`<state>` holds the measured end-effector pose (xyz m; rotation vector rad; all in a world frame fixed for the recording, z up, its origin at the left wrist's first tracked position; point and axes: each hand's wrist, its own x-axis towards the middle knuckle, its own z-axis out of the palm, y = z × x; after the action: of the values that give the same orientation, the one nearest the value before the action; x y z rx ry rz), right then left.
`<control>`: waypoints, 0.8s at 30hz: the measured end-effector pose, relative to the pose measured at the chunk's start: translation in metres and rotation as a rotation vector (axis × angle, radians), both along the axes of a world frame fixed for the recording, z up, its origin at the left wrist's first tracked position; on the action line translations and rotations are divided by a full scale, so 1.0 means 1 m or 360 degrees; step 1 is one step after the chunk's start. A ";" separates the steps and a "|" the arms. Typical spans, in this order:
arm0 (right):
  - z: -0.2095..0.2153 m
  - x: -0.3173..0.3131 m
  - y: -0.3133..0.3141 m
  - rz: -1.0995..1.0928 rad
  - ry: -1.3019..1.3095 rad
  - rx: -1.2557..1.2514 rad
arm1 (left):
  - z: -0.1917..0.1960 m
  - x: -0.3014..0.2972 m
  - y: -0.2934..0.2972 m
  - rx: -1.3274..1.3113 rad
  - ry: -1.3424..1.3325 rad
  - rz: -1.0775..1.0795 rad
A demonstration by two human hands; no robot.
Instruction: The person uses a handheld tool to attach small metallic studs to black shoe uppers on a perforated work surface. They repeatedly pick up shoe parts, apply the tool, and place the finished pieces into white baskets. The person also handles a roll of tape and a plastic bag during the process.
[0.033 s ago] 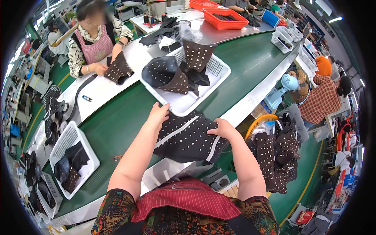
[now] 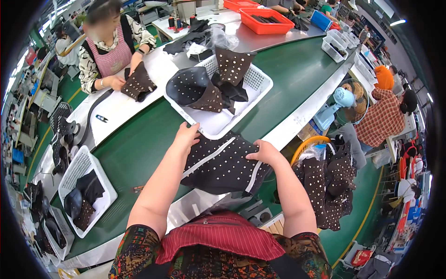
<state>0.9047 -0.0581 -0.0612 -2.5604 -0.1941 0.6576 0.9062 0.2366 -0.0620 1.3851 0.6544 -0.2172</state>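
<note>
A black fabric piece with rows of white studs and pale strips (image 2: 220,160) lies spread in front of me, its far edge passing under the near corner of a white basket (image 2: 218,128). My right hand (image 2: 265,152) pinches its right side, thumb on top. At its far left edge is my left hand (image 2: 187,136), closed on the cloth, with fingertips close to the basket wall; part of this grip is hidden. Inside the basket stand brown studded pieces (image 2: 231,65) and a curved dark studded piece (image 2: 188,86).
A green conveyor belt (image 2: 139,153) runs across. Another white basket (image 2: 104,179) sits at left. Across the belt a co-worker (image 2: 109,51) handles a brown studded piece (image 2: 139,83). At right are hanging studded pieces (image 2: 320,190) and a light blue fan (image 2: 343,98).
The view has shifted slightly. The co-worker's head and hands have moved a little. Both my hands keep the same hold on the black fabric piece.
</note>
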 end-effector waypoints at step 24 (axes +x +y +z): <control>0.046 0.062 -0.116 -0.0514 -0.0056 0.0624 | 0.008 0.087 -0.015 0.0055 -0.0028 0.0083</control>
<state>0.9670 -0.1742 -0.0154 -2.1599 0.0739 0.4051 0.9930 0.2218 -0.0544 1.3999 0.6820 -0.1525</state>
